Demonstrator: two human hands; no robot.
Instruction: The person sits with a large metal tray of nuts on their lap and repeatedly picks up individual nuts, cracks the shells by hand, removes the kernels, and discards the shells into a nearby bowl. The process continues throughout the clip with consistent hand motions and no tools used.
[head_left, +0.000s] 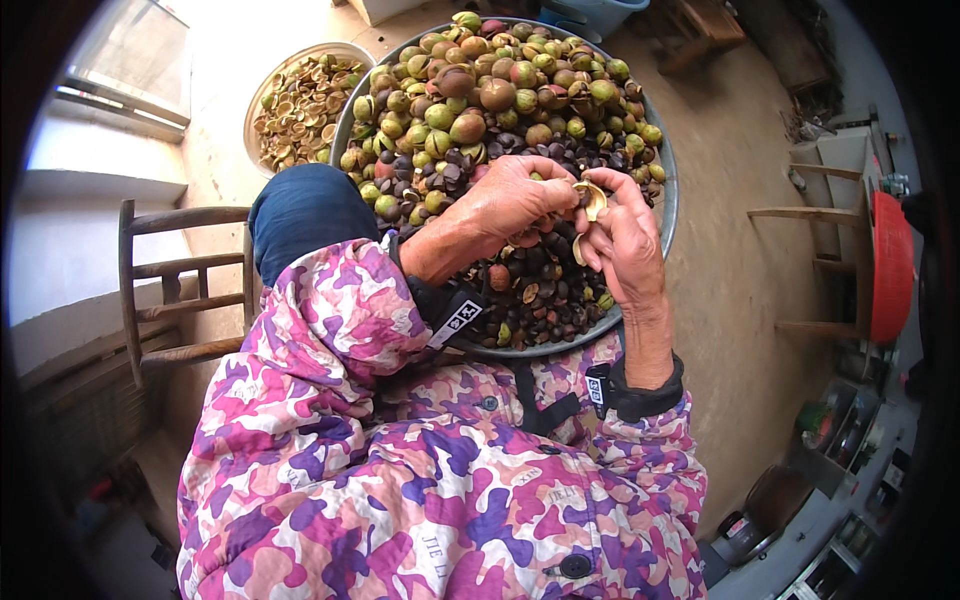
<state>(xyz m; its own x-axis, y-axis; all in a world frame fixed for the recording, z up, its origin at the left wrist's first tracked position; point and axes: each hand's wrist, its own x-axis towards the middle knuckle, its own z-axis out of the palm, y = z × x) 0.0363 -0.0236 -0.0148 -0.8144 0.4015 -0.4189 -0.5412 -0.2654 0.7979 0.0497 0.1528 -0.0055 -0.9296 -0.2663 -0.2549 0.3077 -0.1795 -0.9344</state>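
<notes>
A wide round metal basin (670, 176) is heaped with green and reddish-brown camellia-like fruits (469, 127) at its far side and dark seeds (551, 296) at its near side. Above the basin my two hands meet. My left hand (510, 195) pinches at dark seeds at the edge of an opened fruit husk (594, 201), pale inside. The fingers of my right hand (622, 229) grip that husk, and another pale piece of husk (578, 250) lies against its lower fingers. Part of my left hand's fingers is hidden behind its back.
A light round basin (251, 112) of empty husk pieces stands at the upper left. A wooden chair (191, 262) is at the left, and wooden seats with a red plastic basin (891, 266) are at the right. Blue buckets (607, 11) stand beyond the metal basin.
</notes>
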